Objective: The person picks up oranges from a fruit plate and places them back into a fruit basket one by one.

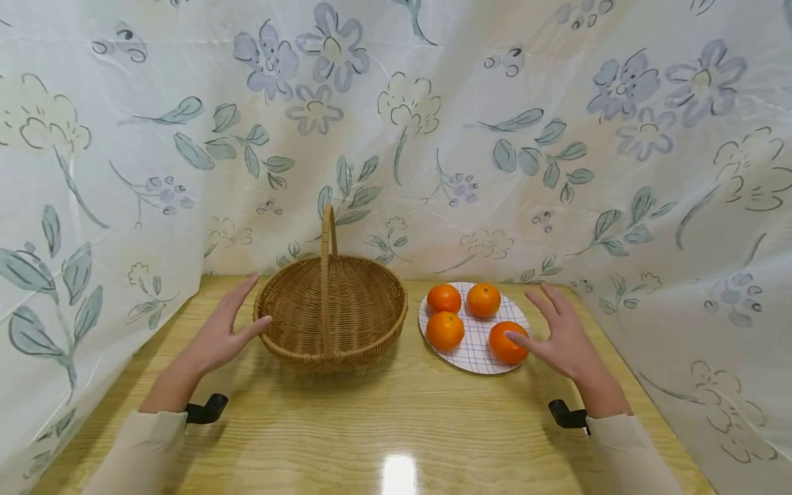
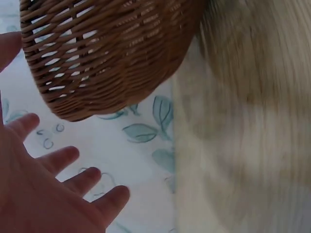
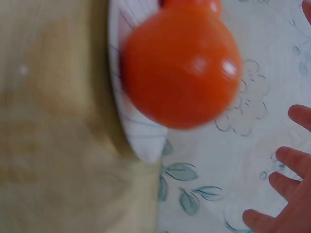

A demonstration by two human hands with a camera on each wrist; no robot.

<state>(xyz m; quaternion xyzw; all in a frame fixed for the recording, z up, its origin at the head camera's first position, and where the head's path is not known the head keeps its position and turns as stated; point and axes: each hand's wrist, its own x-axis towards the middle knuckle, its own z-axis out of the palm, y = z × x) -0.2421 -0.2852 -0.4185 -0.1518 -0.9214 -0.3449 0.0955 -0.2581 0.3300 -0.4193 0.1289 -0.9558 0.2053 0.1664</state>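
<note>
A brown wicker basket with a tall arched handle stands upright on the left side of the table, and nothing shows inside it. My left hand is at its left side, fingers spread, with the thumb overlapping the rim in the head view. To the right, several oranges lie on a white plate with a grid pattern. My right hand hovers by the plate's right edge, fingers apart. Its thumb overlaps the nearest orange in the head view; in the right wrist view the fingers are away from that orange.
The wooden table extends toward me in front of the basket and plate. A floral cloth hangs behind it and along both sides. Black wrist mounts sit by both sleeves.
</note>
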